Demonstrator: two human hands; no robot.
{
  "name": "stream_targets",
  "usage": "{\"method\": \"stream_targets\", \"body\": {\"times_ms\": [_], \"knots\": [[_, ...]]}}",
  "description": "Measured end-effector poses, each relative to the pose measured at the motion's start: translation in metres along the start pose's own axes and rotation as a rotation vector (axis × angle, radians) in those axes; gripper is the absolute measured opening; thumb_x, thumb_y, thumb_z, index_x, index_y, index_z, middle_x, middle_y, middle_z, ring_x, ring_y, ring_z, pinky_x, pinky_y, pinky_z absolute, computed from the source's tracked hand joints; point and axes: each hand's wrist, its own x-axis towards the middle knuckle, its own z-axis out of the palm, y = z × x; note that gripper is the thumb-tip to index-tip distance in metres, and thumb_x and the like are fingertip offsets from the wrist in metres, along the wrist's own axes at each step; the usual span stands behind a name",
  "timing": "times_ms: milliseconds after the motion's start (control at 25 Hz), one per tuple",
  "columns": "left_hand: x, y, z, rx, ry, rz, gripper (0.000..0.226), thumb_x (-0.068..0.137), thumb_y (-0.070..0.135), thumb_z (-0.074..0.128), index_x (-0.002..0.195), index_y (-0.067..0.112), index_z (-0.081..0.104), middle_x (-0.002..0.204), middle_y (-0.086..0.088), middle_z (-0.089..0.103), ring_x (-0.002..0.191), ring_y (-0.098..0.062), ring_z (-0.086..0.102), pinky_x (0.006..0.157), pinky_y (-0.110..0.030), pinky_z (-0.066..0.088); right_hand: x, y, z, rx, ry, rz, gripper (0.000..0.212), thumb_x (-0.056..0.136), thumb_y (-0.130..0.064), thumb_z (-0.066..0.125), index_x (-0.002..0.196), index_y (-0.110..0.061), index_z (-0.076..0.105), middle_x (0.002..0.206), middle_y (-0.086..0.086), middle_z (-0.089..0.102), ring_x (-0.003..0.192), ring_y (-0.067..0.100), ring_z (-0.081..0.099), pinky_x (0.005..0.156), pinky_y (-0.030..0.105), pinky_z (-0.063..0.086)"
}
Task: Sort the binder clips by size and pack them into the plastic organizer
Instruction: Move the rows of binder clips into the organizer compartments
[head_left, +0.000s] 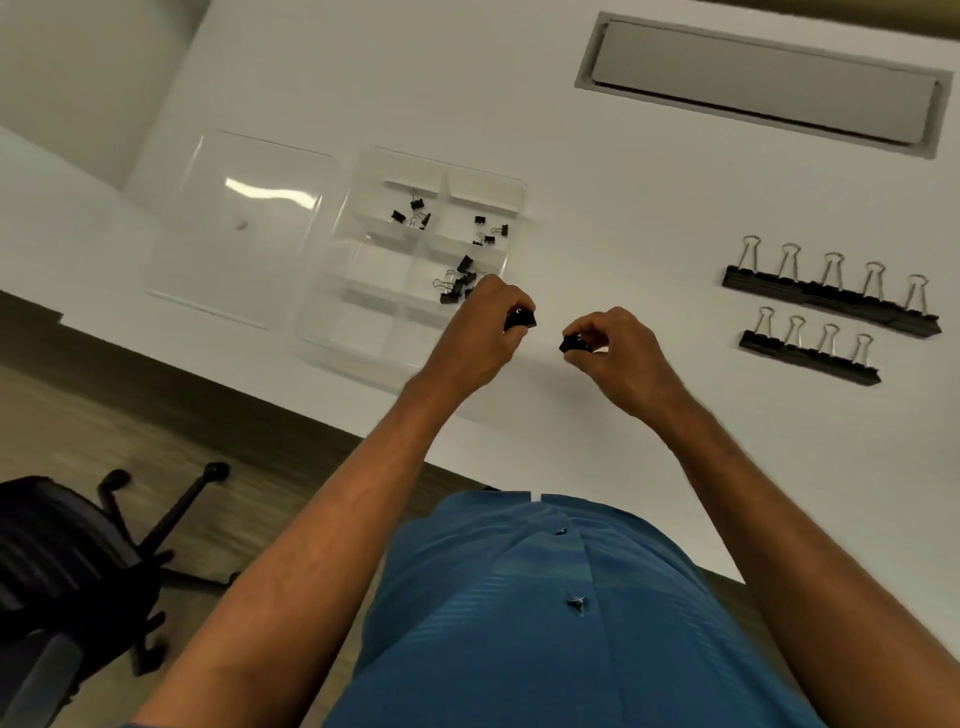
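Note:
A clear plastic organizer (332, 332) lies on the white table, with small black binder clips in three of its compartments: one group (412, 212), another (489, 233) and a third (457, 283). My left hand (480, 332) hovers at the organizer's right edge and grips a black binder clip (519, 318). My right hand (610, 358) is just to its right over the table and pinches another black binder clip (573, 344). Two rows of large binder clips stand on the table at the right, a longer row (831, 296) and a shorter row (810, 353).
The organizer's clear lid (239, 223) lies flat to its left. A grey recessed cable hatch (763, 83) sits in the table at the back right. A black office chair (78, 561) stands on the wooden floor at the lower left, near the table's front edge.

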Motion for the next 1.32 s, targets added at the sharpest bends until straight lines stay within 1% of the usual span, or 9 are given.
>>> {"method": "stream_targets", "body": {"times_ms": [240, 440, 560, 760, 880, 1040, 1120, 1200, 1320], "knots": [[0.004, -0.076, -0.077, 0.026, 0.126, -0.128, 0.025, 0.093, 0.01, 0.065, 0.116, 0.017, 0.063, 0.112, 0.002, 0.05, 0.095, -0.006, 0.053, 0.083, -0.005, 0.041, 0.055, -0.075, 0.043, 0.019, -0.01, -0.107, 0.019, 0.089, -0.022, 0.073, 0.108, -0.024, 0.071, 0.104, -0.006, 0.055, 0.091, 0.004, 0.06, 0.072, 0.005, 0.037], [0.022, -0.127, -0.11, 0.115, 0.078, -0.142, 0.023, 0.091, 0.004, 0.065, 0.112, 0.012, 0.065, 0.114, -0.006, 0.052, 0.099, -0.016, 0.056, 0.092, -0.024, 0.048, 0.089, -0.112, 0.073, -0.002, -0.015, -0.17, 0.022, 0.089, -0.014, 0.073, 0.107, -0.025, 0.071, 0.109, -0.005, 0.054, 0.096, 0.011, 0.062, 0.086, 0.022, 0.048], [0.038, -0.15, -0.114, 0.197, 0.031, -0.127, 0.023, 0.09, 0.0, 0.063, 0.111, 0.01, 0.064, 0.113, -0.007, 0.053, 0.099, -0.02, 0.056, 0.088, -0.029, 0.049, 0.101, -0.125, 0.086, -0.017, -0.02, -0.234, 0.024, 0.088, -0.008, 0.072, 0.104, -0.025, 0.068, 0.108, -0.005, 0.052, 0.095, 0.009, 0.062, 0.084, 0.012, 0.046], [0.058, -0.178, -0.102, 0.305, -0.046, -0.109, 0.023, 0.087, -0.004, 0.061, 0.106, 0.009, 0.064, 0.107, -0.009, 0.052, 0.091, -0.023, 0.053, 0.079, -0.041, 0.052, 0.119, -0.135, 0.106, -0.092, -0.065, -0.28, 0.026, 0.089, -0.004, 0.07, 0.105, -0.024, 0.065, 0.113, -0.011, 0.044, 0.096, 0.011, 0.064, 0.082, 0.034, 0.059], [0.063, -0.183, -0.099, 0.311, -0.069, -0.096, 0.022, 0.085, -0.005, 0.063, 0.102, 0.008, 0.064, 0.107, -0.011, 0.052, 0.091, -0.026, 0.055, 0.077, -0.042, 0.053, 0.13, -0.144, 0.112, -0.21, -0.082, -0.333, 0.027, 0.09, -0.003, 0.069, 0.11, -0.021, 0.065, 0.12, -0.008, 0.046, 0.1, 0.014, 0.061, 0.08, 0.03, 0.058], [0.061, -0.183, -0.102, 0.27, -0.058, -0.099, 0.035, 0.086, -0.008, 0.058, 0.117, 0.008, 0.062, 0.115, -0.013, 0.053, 0.102, -0.029, 0.053, 0.082, -0.044, 0.052, 0.145, -0.153, 0.119, -0.317, -0.111, -0.393, 0.025, 0.091, -0.002, 0.067, 0.111, -0.017, 0.065, 0.122, -0.003, 0.05, 0.099, 0.015, 0.06, 0.079, 0.026, 0.055], [0.052, -0.173, -0.108, 0.26, -0.001, -0.073, 0.04, 0.086, -0.009, 0.056, 0.123, 0.008, 0.06, 0.118, -0.014, 0.053, 0.105, -0.029, 0.052, 0.08, -0.044, 0.052, 0.15, -0.155, 0.123, -0.372, -0.108, -0.441, 0.024, 0.09, 0.0, 0.066, 0.109, -0.015, 0.064, 0.12, -0.001, 0.051, 0.095, 0.017, 0.059, 0.079, 0.03, 0.055], [0.035, -0.165, -0.109, 0.278, 0.176, -0.037, 0.042, 0.085, -0.006, 0.062, 0.124, 0.008, 0.061, 0.119, -0.012, 0.057, 0.105, -0.028, 0.053, 0.079, -0.04, 0.054, 0.153, -0.156, 0.13, -0.456, -0.093, -0.528, 0.025, 0.088, 0.003, 0.064, 0.106, -0.015, 0.063, 0.117, 0.002, 0.053, 0.092, 0.02, 0.057, 0.07, 0.034, 0.054], [0.008, -0.169, -0.092, 0.342, 0.439, -0.087, 0.048, 0.082, 0.017, 0.078, 0.127, 0.01, 0.06, 0.13, -0.012, 0.059, 0.117, -0.027, 0.055, 0.099, -0.036, 0.048, 0.155, -0.156, 0.143, -0.58, -0.115, -0.608, 0.029, 0.086, 0.005, 0.067, 0.107, -0.015, 0.062, 0.115, 0.004, 0.055, 0.093, 0.02, 0.056, 0.06, 0.031, 0.052]]}}
